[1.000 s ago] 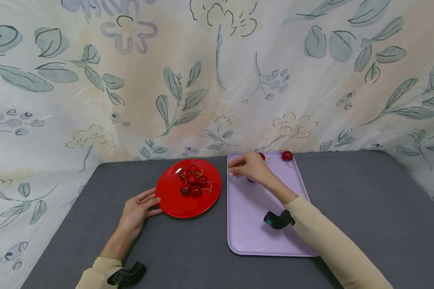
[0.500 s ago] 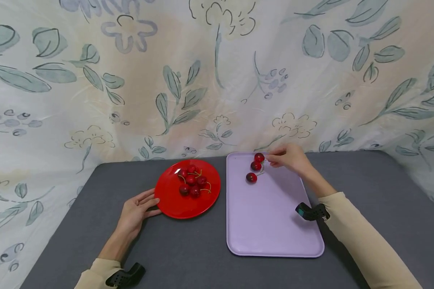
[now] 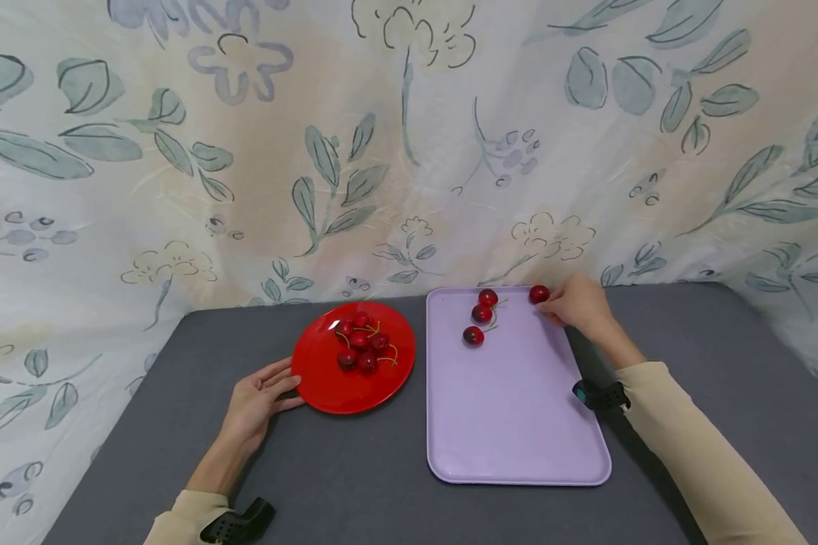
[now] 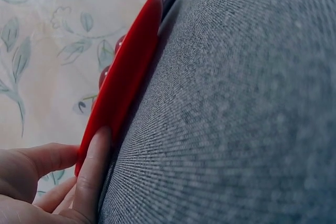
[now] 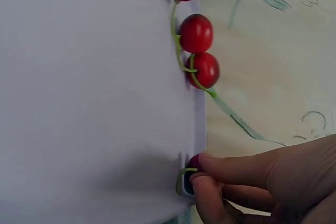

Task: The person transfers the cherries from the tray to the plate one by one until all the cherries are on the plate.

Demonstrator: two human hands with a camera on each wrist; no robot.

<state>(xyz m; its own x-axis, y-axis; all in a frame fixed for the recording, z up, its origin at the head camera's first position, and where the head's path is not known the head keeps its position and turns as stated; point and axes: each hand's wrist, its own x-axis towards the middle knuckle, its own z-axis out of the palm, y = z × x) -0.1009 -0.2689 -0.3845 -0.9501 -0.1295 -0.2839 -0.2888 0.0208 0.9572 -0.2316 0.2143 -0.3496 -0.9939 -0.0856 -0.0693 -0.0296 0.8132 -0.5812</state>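
Observation:
The red plate [image 3: 344, 390] lies on the left part of the table with several stemmed cherries [image 3: 359, 341] heaped on it. My left hand [image 3: 254, 405] holds its left rim; in the left wrist view the thumb [image 4: 55, 157] meets the edge and a finger lies along the underside. At the far right corner of the lilac tray [image 3: 511, 424], my right hand [image 3: 579, 306] pinches a single cherry [image 3: 539, 294]. The right wrist view shows thumb and forefinger at that cherry [image 5: 195, 162], partly hiding it. Three more cherries [image 3: 482, 313] sit near the tray's far edge.
A grey cloth [image 3: 354, 469] covers the table. Behind its far edge rises a pale curtain [image 3: 259, 189] printed with leaves and flowers. Black wrist cameras [image 3: 601, 395] are worn on both sleeves.
My right hand has moved rightward from above the three cherries to the cherry at the far right corner, and its fingers have come down on it. The left hand stays at the plate.

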